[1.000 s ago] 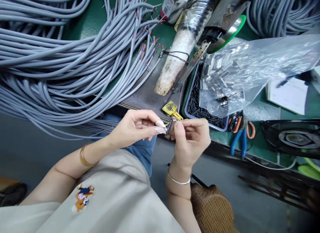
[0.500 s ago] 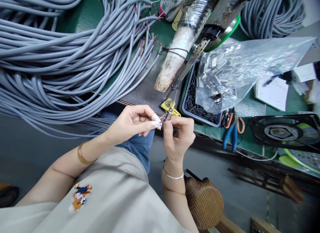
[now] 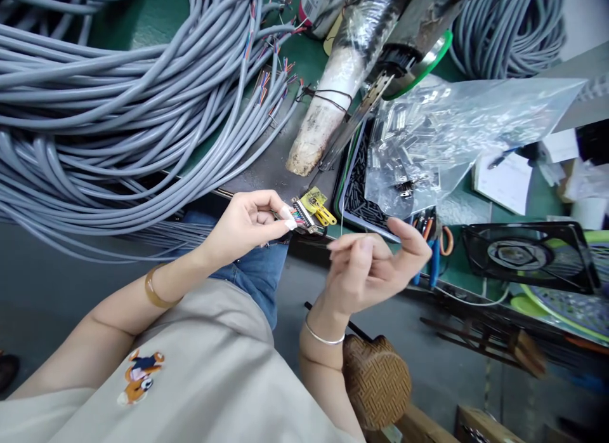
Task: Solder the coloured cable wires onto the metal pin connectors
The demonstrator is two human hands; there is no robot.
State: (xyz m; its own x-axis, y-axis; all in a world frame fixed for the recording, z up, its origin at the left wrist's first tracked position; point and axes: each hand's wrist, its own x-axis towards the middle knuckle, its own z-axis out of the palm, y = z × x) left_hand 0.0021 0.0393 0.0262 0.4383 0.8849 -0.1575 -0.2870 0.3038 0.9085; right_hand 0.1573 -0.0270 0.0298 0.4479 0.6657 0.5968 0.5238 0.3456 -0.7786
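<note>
My left hand (image 3: 257, 224), with white wrapping on its fingertips, pinches the coloured wires at a small metal connector (image 3: 305, 216). The connector lies at the bench's front edge, beside a yellow piece (image 3: 320, 205) with a printed tag. To the right, my right hand (image 3: 373, 262) is raised off the connector, its index finger spread away from the thumb. A thin pale strand (image 3: 342, 218) hangs just above the right fingertips; whether they touch it I cannot tell. Above the connector is the white-wrapped end of a tube (image 3: 316, 129).
Grey cables (image 3: 118, 119) cover the left of the bench. A tray of black sleeves (image 3: 359, 195) stands right of centre, under a plastic bag of metal parts (image 3: 419, 138). Blue-handled pliers (image 3: 434, 265) and a black fan (image 3: 528, 256) lie further right; a woven stool (image 3: 378, 383) is below.
My right hand has left the connector, moved right and spread its index finger. The connector now shows more fully beside my left hand. The whole view has shifted slightly.
</note>
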